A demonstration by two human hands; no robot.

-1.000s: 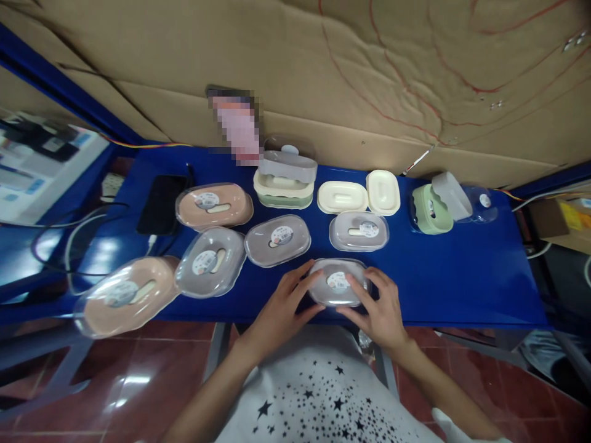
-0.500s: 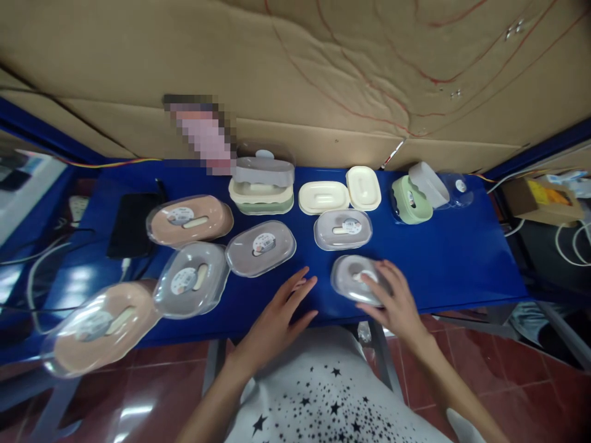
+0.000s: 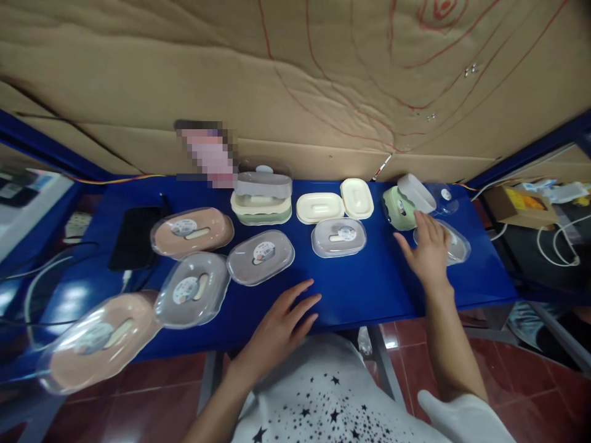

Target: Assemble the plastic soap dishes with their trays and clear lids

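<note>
My left hand (image 3: 286, 323) hovers by the front edge of the blue table (image 3: 360, 283), its fingers spread and holding nothing. Further right, my right hand (image 3: 427, 249) has its fingers apart over the left end of a clear-lidded grey box (image 3: 457, 245); whether it touches the box is hard to tell. Just behind that hand stand a green box (image 3: 398, 208) and a tilted grey tub (image 3: 417, 192). Another lidded grey box (image 3: 338, 237) lies between my hands, toward the back.
Lidded pink boxes (image 3: 191, 232) and grey boxes (image 3: 192, 289) lie at the left near a black phone (image 3: 135, 237). Behind are stacked tubs (image 3: 262, 212) and cream lids (image 3: 319, 208). A clear lid (image 3: 446, 198) sits at the back right, and a cardboard box (image 3: 530, 209) beyond.
My right hand has moved right and back, and the small lidded grey box under it has gone from the front middle to the right side. My left hand has barely moved.
</note>
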